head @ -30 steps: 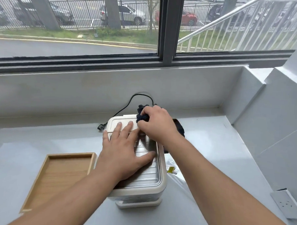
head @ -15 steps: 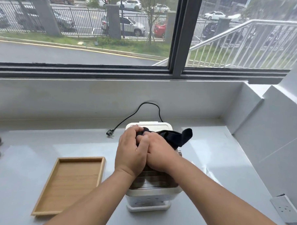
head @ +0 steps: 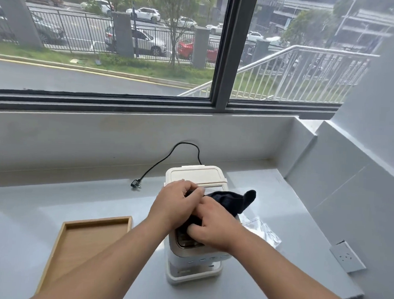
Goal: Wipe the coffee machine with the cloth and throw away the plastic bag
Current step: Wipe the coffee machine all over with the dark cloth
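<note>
A white coffee machine stands on the grey counter in front of me. On its top lies a dark cloth, bunched, one corner sticking up to the right. My left hand is closed on the cloth's left end over the machine's top. My right hand presses on the cloth nearer the machine's front edge, fingers curled on the fabric. A clear plastic bag lies flat on the counter just right of the machine, partly hidden behind my right forearm.
A shallow wooden tray lies left of the machine. The machine's black cord and plug trail to the back left. A wall socket sits on the right wall. A raised ledge and window run along the back.
Both hands came together on the cloth over the machine's top; a second ago my left hand lay flat on it. My right hand has since slid toward the front edge. The view tilted up.
</note>
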Available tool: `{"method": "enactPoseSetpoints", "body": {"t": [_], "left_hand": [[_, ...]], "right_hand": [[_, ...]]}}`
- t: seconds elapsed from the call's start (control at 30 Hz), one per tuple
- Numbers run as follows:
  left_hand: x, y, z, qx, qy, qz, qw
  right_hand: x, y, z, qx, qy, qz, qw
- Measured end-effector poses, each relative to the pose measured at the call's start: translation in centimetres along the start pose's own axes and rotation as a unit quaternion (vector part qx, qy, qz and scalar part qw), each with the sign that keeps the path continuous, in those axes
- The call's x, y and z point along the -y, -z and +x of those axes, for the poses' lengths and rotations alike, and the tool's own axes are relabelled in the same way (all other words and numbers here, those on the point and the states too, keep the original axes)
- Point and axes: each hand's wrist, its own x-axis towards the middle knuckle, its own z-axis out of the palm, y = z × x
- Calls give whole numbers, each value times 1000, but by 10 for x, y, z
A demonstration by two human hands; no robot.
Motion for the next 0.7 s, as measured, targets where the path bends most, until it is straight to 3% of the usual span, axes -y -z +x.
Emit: {"method": "enactPoseSetpoints", "body": {"t": [0.1,0.27,0.4,0.7], "left_hand": [[3,16,-2,23,-30,49,998],[4,26,-2,-3,-108,130,986],[-12,23,0,5,-180,178,967],[-47,-5,7,61,-250,231,938]], "right_hand": [[0,1,-12,-21,-30,-28,999],[1,8,-34,-155,-51,-97,982],[1,17,-44,-217,-99,-122,963],[-23,39,-76,-246,-227,-147,931]]}}
